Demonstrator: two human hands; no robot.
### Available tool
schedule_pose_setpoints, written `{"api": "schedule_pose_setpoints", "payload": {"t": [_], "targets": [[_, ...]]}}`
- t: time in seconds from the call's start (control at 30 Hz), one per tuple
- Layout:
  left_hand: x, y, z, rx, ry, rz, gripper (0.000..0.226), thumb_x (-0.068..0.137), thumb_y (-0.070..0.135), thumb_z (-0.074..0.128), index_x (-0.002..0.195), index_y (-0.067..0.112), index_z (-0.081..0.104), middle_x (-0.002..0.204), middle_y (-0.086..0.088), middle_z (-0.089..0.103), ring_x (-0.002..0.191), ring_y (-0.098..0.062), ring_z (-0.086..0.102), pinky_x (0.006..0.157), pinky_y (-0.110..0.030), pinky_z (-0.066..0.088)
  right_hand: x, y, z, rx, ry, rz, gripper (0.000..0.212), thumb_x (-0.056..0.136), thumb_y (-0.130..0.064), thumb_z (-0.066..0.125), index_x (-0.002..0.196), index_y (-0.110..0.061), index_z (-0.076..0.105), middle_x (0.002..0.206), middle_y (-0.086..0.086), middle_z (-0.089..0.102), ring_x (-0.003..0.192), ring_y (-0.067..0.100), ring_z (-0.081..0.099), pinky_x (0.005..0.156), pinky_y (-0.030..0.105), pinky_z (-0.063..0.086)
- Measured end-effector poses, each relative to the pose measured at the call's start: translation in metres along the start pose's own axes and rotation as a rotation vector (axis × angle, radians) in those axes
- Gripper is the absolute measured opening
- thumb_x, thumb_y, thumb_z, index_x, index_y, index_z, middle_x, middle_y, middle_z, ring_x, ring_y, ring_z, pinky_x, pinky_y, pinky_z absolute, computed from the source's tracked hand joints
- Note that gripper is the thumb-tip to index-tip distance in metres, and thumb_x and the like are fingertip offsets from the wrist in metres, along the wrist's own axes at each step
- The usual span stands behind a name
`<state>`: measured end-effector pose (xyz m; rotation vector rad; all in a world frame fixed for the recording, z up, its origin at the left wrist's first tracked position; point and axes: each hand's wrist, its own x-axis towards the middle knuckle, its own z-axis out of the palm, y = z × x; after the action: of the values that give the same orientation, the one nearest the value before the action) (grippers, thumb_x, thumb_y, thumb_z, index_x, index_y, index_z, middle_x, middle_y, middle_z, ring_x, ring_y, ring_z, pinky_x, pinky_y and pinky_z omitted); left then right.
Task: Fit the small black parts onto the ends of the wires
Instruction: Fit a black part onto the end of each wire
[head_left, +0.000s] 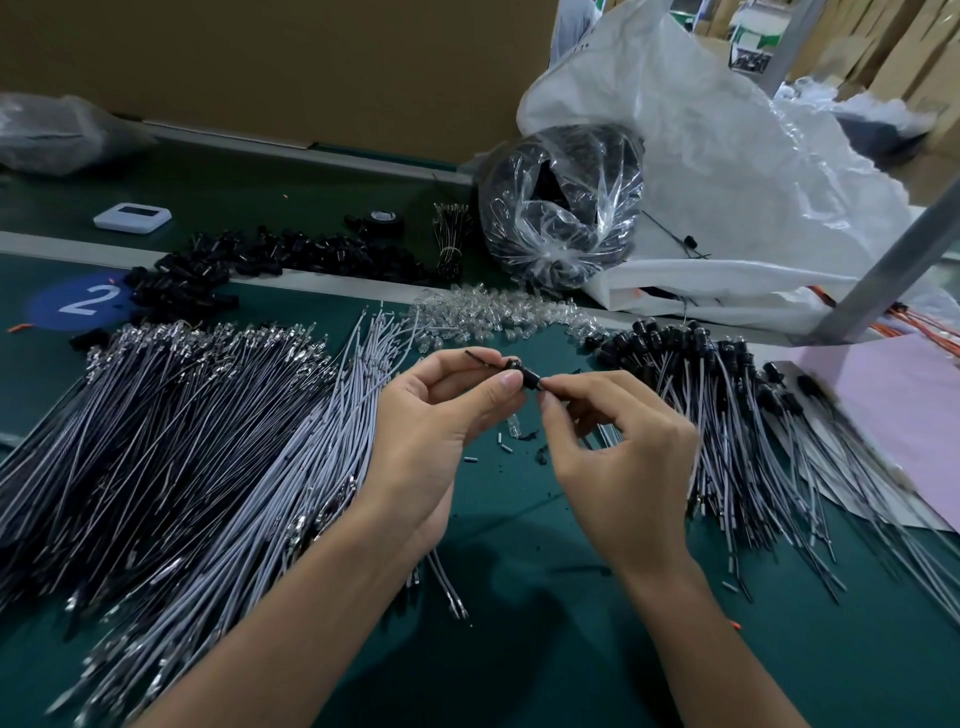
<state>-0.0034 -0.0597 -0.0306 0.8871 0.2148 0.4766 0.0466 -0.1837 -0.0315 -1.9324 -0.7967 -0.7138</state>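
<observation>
The left hand (441, 415) and the right hand (623, 457) were close together above the middle of the green worktop (519, 649). Between them was one small black part (531, 382).

The left thumb and first finger were curled in and pinched the part's left end, where a bit of shiny metal showed. The right thumb and first finger pinched its right end. The other fingers of both hands were loosely bent and held nothing.

A thin dark wire end (478, 356) stuck out up and to the left, past the left fingertips. I could not tell how deep the wire sat in the part, because the fingers hid the join.

To do this step well, I think the wire and the part should line up straight. Each hand should hold close to the join, so the thin wire does not bend. A slow, gentle push should be better than a hard one. If a pinch slipped, the part could drop among the little bits lying on the worktop just below.

The part lay right in the gap between the two pinches. It touched both and was up off the worktop.

The pile of bare wires (182, 415) spread toward the left edge. The wires with black parts on (727, 415) lay toward the right edge. A heap of loose black parts (234, 265) sat near the far edge.
</observation>
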Motion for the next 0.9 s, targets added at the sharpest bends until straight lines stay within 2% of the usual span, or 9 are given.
{"api": "schedule_pose_setpoints", "payload": {"t": [0.13,0.57,0.9], "targets": [[0.0003,0.0000,0.0000,0.001,0.014,-0.002,0.025,0.062,0.005,0.076,0.086,0.005,0.068,0.086,-0.012,0.075,0.080,-0.018,0.073,0.074,-0.025,0.058,-0.0005,0.0005,-0.0003,-0.004,0.002,-0.012,0.010,0.081,0.000,0.073,0.087,-0.007,0.076,0.080,-0.001,0.070,0.069,0.010,0.064,0.067,0.024,0.053],[-0.0002,-0.0005,0.0011,0.021,0.033,0.014,0.025,0.060,0.005,0.076,0.084,0.006,0.068,0.083,-0.011,0.075,0.078,-0.017,0.073,0.070,-0.022,0.057,-0.0011,0.0016,0.0023,0.036,0.015,0.049,0.007,0.080,-0.004,0.076,0.084,-0.010,0.076,0.074,-0.003,0.069,0.063,0.008,0.062,0.066,0.014,0.049],[-0.0005,-0.0009,0.0009,0.071,0.040,0.023,0.027,0.060,0.007,0.078,0.085,0.007,0.069,0.084,-0.010,0.076,0.079,-0.017,0.073,0.072,-0.024,0.058,-0.0010,0.0033,0.0021,0.035,-0.012,0.024,0.003,0.083,-0.005,0.074,0.084,-0.008,0.075,0.076,-0.001,0.069,0.066,0.010,0.062,0.066,0.021,0.051]]}}
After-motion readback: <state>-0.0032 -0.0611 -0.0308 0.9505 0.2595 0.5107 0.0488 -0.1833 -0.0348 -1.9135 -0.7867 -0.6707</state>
